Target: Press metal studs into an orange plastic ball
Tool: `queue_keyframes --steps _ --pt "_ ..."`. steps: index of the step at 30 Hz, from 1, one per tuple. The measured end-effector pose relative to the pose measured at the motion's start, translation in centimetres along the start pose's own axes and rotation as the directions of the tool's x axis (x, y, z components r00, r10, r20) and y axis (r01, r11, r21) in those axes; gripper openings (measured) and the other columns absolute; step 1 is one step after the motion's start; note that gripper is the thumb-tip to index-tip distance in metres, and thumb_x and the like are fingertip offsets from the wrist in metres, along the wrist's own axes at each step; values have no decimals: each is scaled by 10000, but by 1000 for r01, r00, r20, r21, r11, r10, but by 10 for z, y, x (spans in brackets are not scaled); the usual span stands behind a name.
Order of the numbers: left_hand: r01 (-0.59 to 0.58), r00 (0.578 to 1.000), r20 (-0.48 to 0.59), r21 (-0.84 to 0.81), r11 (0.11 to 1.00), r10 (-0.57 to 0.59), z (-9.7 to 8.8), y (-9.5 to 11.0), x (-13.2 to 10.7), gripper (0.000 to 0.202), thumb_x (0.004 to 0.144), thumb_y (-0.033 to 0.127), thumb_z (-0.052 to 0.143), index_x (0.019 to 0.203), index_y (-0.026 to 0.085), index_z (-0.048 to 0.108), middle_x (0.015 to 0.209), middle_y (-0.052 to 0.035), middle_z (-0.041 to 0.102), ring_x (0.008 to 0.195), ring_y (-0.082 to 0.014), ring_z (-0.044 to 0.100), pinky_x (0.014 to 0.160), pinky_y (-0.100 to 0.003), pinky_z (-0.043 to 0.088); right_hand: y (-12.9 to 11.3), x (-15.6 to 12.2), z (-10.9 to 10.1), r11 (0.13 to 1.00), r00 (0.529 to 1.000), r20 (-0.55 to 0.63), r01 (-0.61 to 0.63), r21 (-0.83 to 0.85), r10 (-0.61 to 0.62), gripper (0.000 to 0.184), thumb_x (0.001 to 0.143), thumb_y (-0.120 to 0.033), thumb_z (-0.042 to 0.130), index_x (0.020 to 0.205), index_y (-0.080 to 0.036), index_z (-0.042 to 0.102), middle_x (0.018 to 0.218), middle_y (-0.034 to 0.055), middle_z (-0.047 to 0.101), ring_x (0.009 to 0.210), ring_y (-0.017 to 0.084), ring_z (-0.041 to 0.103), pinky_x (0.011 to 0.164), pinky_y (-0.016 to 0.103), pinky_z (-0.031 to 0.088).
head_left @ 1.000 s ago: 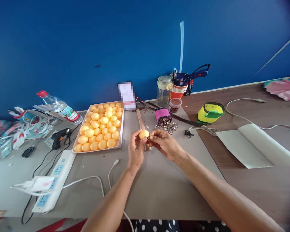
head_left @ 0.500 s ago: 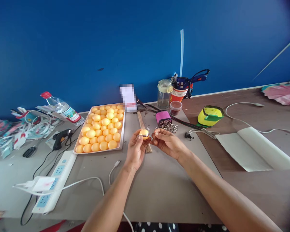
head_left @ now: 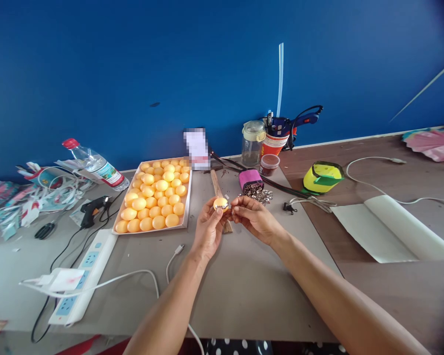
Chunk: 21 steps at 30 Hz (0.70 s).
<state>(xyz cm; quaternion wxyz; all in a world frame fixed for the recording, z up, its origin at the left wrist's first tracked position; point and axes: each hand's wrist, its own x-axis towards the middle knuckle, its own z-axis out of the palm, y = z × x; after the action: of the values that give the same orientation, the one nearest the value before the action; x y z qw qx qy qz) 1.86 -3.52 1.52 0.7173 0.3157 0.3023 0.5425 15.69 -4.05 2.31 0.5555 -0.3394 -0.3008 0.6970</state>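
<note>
Between the thumb and fingers of my left hand is an orange table tennis ball with a shiny silvery band across it. My right hand is closed in a pinch just right of the ball; whatever its fingertips hold is too small to make out. Under and behind the hands lies a hammer with a wooden handle. Beyond my right hand, a purple container lies on its side, with small shiny metal pieces spilling from it. A shallow box of many orange balls stands to the left.
A power strip with a charger and white cable lies front left. Behind it are a glue gun and a leaning water bottle. At the back stand a jar and a tool-filled cup. Right: a yellow-green container and paper.
My right fingertips have come slightly closer to the ball. The left hand keeps its hold on it, and the view has shifted very slightly.
</note>
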Motion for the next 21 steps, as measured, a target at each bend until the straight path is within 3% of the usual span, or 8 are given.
queue_keyframes --steps 5,13,16,18,21 --pt "-9 1000 -8 28 1000 9 1 0 2 359 728 270 711 1038 181 553 862 -32 640 714 -145 620 666 -302 487 2 -1 2 996 999 9 34 -81 -33 227 646 -274 739 784 -169 592 736 -24 586 566 76 512 579 252 408" --pt "-10 1000 5 38 999 10 0 1 1 330 734 253 706 1025 177 570 838 -39 658 730 -162 635 705 -324 488 5 0 -1 981 998 11 61 -186 -60 232 693 -299 688 843 -169 567 725 -15 585 566 86 499 569 253 401" --pt "24 1000 10 16 1000 -24 -1 1 1 317 738 269 704 1017 169 590 867 -48 665 756 -156 633 746 -321 480 7 0 -1 941 991 2 131 -312 -137 206 750 -293 626 913 -182 570 701 -22 553 553 92 476 557 257 401" --pt "54 998 -19 -7 999 -54 -1 1 1 322 729 266 713 1016 168 604 912 -50 669 803 -150 634 785 -307 470 10 -1 0 828 958 23 259 -498 -286 203 778 -257 589 972 -198 590 703 -19 527 589 109 484 582 267 414" --pt "96 994 -46 -38 995 -98 -2 0 1 322 716 233 725 1014 176 616 936 -36 667 825 -126 629 793 -265 458 13 -4 1 523 853 158 440 -730 -497 241 798 -171 543 1016 -226 631 790 14 531 723 143 523 686 290 444"
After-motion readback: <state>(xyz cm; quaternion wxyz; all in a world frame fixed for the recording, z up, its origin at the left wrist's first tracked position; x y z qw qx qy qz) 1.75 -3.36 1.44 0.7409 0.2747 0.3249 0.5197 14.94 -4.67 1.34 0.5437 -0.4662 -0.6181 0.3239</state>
